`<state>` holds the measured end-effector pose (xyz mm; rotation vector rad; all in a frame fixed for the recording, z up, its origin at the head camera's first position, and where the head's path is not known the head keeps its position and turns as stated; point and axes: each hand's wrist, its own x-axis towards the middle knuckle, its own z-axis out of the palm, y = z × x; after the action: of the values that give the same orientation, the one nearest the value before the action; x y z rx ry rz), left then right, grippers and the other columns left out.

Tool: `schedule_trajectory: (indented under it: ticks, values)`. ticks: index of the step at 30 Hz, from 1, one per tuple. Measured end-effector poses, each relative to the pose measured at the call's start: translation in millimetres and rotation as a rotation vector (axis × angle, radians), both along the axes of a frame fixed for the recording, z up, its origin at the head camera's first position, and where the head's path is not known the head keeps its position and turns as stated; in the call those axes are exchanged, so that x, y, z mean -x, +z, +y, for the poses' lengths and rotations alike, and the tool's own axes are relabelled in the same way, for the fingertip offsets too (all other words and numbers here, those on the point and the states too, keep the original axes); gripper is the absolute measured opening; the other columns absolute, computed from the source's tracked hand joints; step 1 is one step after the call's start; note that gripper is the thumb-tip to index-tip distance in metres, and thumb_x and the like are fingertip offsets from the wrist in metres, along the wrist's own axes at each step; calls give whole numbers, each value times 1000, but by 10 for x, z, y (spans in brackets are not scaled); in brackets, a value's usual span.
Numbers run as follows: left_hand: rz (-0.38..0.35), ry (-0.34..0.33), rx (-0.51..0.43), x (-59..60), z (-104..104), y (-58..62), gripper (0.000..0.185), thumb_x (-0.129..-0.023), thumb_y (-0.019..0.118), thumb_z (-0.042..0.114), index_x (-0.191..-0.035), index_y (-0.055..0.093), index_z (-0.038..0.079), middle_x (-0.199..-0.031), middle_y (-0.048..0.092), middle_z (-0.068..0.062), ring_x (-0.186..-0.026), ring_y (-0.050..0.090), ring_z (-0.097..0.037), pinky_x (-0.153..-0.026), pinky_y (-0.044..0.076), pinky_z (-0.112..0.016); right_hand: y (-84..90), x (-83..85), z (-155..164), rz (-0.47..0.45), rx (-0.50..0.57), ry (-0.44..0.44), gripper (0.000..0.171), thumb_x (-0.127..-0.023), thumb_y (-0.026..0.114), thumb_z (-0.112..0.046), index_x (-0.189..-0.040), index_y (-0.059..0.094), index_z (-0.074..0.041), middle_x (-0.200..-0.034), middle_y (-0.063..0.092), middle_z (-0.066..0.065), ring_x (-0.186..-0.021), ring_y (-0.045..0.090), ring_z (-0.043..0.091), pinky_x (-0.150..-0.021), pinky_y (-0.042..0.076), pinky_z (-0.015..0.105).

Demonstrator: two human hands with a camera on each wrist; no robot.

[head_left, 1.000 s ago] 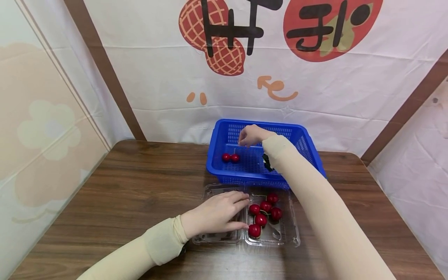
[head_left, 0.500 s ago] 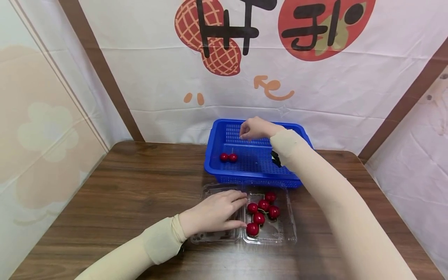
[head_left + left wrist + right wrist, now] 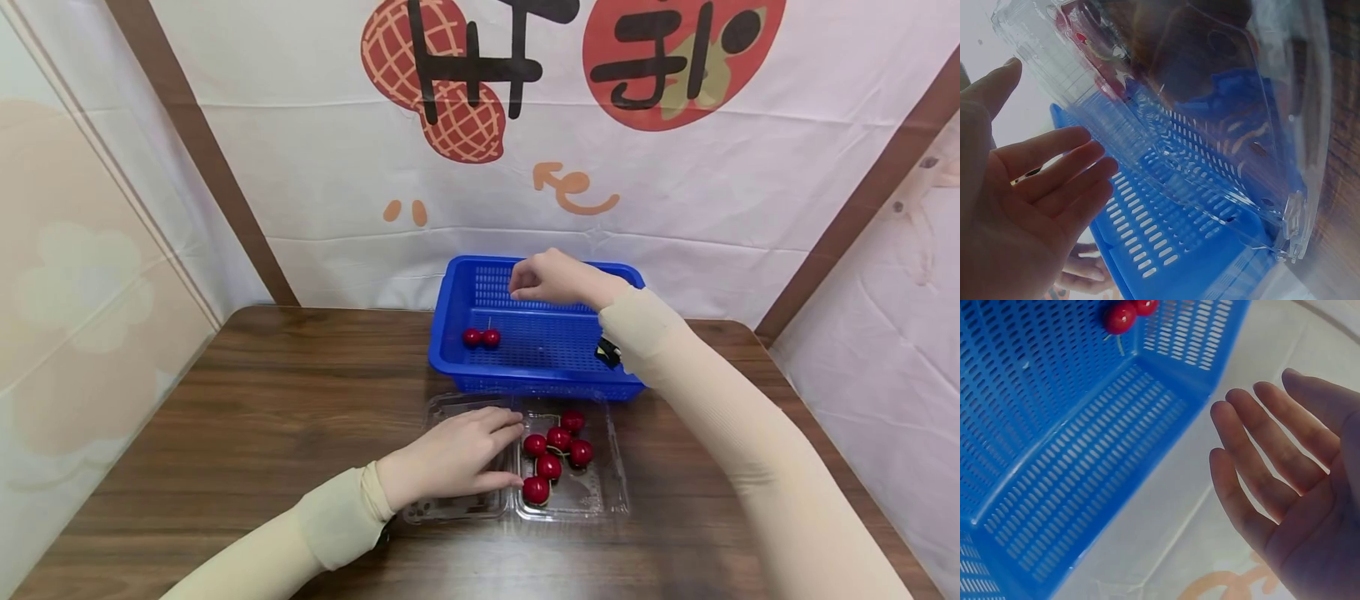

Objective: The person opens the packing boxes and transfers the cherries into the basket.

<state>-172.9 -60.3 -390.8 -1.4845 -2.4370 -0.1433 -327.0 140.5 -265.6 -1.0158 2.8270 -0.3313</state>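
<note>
Filling the lower half of the head view is a brown wooden table (image 3: 247, 392), backed by a white cloth wall (image 3: 337, 125) printed with a peanut and a red circle across the top of the frame. At centre, against that wall, sits a blue basket (image 3: 450, 300) with slotted sides. Just below it, touching its near edge, lies a clear plastic box (image 3: 600, 492) opened flat into two halves.

The right hand (image 3: 547, 279) hangs above the basket's far rim, near the middle of the frame; it holds nothing, and in the right wrist view its fingers (image 3: 1254, 462) are loosely spread and relaxed. The left hand (image 3: 450, 458) rests flat on the left half of the plastic box, low of centre, fingers straight and close together, pressing on the lid rather than gripping it.

Five loose cherries (image 3: 551, 454) lie in a cluster in the right half of the box, just right of the left fingertips. A pair of cherries (image 3: 481, 337) on one stem lies on the basket floor at its left side, below and left of the right hand.
</note>
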Motion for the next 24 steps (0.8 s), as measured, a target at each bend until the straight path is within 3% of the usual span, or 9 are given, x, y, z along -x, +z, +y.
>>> schedule_trajectory:
  ticks: [11,24]
  values:
    - [2,-4,-12,4,0,-9,61,-87,57,55,-121,63,4,-127,60,-10,-117,57,-20,-102,45,-30,51,-352,108,28,64,75,15,-93,61,-25,-101,68,-15,-97,71,1,-86,65,12,-83,56,31]
    - [-21,4,-5,0,17,0,61,-88,57,54,-123,62,4,-128,59,-10,-119,56,-20,-104,44,-30,-30,-685,276,79,87,121,13,-92,63,-25,-100,69,-17,-95,70,-4,-86,65,8,-81,56,30]
